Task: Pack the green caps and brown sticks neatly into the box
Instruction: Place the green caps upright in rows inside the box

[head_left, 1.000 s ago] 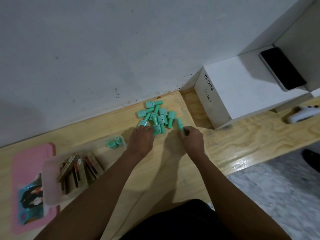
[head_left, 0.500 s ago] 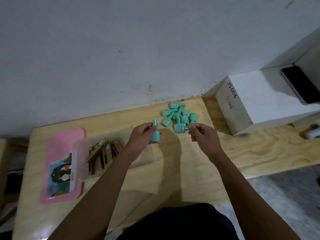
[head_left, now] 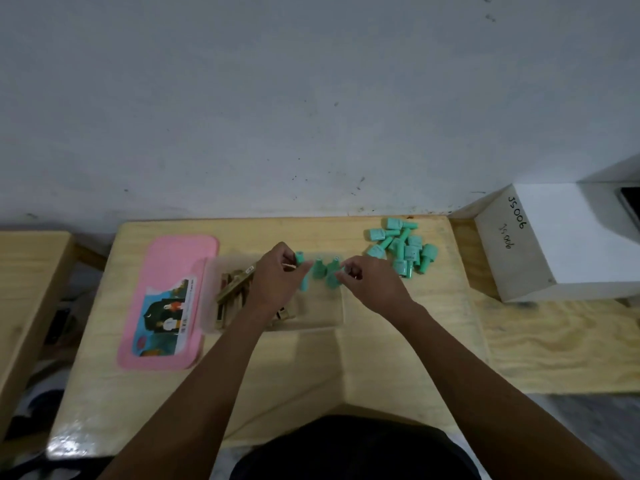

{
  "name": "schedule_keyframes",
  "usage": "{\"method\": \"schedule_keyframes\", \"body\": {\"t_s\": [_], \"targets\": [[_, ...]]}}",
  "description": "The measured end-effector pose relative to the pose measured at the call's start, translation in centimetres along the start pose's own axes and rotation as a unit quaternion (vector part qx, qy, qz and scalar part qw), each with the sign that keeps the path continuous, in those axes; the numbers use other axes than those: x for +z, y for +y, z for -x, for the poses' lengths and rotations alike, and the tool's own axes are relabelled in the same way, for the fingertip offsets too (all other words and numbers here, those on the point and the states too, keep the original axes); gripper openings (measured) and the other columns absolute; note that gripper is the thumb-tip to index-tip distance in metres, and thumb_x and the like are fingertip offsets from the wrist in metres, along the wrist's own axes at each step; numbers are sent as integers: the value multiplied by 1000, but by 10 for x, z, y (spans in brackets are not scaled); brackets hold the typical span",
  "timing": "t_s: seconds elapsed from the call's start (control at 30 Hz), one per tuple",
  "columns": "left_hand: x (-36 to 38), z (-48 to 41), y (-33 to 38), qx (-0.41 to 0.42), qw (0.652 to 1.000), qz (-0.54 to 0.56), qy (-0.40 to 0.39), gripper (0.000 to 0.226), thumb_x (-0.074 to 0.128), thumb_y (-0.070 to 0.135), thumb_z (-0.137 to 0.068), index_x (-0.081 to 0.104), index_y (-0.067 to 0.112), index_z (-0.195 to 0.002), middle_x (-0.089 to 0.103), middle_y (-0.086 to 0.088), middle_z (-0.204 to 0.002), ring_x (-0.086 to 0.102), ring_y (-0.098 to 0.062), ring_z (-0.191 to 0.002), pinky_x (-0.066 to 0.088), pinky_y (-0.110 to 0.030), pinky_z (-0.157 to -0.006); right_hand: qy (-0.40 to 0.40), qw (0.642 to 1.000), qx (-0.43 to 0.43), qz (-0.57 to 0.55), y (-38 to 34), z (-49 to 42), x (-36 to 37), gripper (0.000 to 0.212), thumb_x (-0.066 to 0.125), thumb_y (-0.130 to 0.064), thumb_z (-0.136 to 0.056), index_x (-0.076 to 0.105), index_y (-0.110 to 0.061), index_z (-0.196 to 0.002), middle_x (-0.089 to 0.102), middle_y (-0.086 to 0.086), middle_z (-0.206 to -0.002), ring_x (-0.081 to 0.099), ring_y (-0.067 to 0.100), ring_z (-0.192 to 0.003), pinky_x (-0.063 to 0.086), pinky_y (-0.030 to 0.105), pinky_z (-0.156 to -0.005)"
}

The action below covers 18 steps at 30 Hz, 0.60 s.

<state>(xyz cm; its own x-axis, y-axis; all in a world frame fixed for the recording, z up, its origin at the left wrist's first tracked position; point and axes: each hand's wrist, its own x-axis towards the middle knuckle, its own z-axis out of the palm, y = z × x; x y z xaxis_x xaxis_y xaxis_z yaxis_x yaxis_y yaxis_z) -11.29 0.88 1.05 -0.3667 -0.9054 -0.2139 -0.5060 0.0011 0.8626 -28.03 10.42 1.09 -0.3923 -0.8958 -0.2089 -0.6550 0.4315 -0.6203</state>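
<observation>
A: Where are the green caps sitting?

B: Most are lying in a pile [head_left: 401, 247] at two o'clock from the clear box [head_left: 311, 320]. The left hand [head_left: 273, 282] is pinching one cap [head_left: 303, 271]; the right hand [head_left: 367, 282] is pinching another [head_left: 332, 273], both over the box.

A: And the brown sticks [head_left: 232, 292]?

B: Already lying at the box's nine o'clock end.

A: Handling?

B: Probably light, rigid, smooth plastic; I'd be gripping the wider body.

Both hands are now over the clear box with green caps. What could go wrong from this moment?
1. The caps standing in the clear box look narrow and upright; the left hand or right hand might knock one over.
2. The brown sticks lie untidily at the box's left end, so neat packing may lack room.
3. The loose pile of caps sits near the table's back edge; a cap might roll off.
</observation>
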Motion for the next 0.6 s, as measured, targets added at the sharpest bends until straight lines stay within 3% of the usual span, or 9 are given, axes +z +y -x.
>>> {"method": "schedule_keyframes", "body": {"t_s": [0.1,0.23,0.4,0.53,0.6], "targets": [[2,-3,-6,-16,1000,-4,0,33,77,29,-77,48,15,-70,63,-14,-74,59,-20,-62,55,-46,-61,-19,990,-30,135,-8,-10,7,25,58,-44,-90,68,-24,-101,69,-4,-91,63,17,-87,45,30,-65],[7,-7,-17,-53,998,41,-19,26,82,26,-72,59,16,-78,68,-11,-78,69,-29,-74,59,-49,-65,-27,968,-64,242,-14,-19,13,22,52,-38,-92,67,-23,-94,69,-1,-91,64,20,-87,33,29,-61],[14,-9,-25,-90,993,77,-16,35,83,23,-71,70,9,-101,73,-10,-91,71,-20,-79,61,-38,-69,12,944,-121,306,-10,-23,23,21,53,-35,-91,69,-21,-89,65,2,-89,61,23,-86,33,30,-58],[20,-8,-29,-67,997,33,3,19,79,28,-74,73,12,-83,73,-5,-75,71,-21,-70,60,-38,-65,62,941,-136,304,-1,-19,26,15,66,-31,-83,74,-22,-91,65,0,-89,59,23,-84,33,29,-56],[25,-7,-27,-46,999,-3,15,15,76,27,-78,70,13,-75,69,-2,-65,66,-18,-58,53,-25,-55,80,942,-135,297,2,-18,26,14,70,-31,-79,75,-23,-90,67,-2,-86,60,22,-82,35,28,-56]]}}
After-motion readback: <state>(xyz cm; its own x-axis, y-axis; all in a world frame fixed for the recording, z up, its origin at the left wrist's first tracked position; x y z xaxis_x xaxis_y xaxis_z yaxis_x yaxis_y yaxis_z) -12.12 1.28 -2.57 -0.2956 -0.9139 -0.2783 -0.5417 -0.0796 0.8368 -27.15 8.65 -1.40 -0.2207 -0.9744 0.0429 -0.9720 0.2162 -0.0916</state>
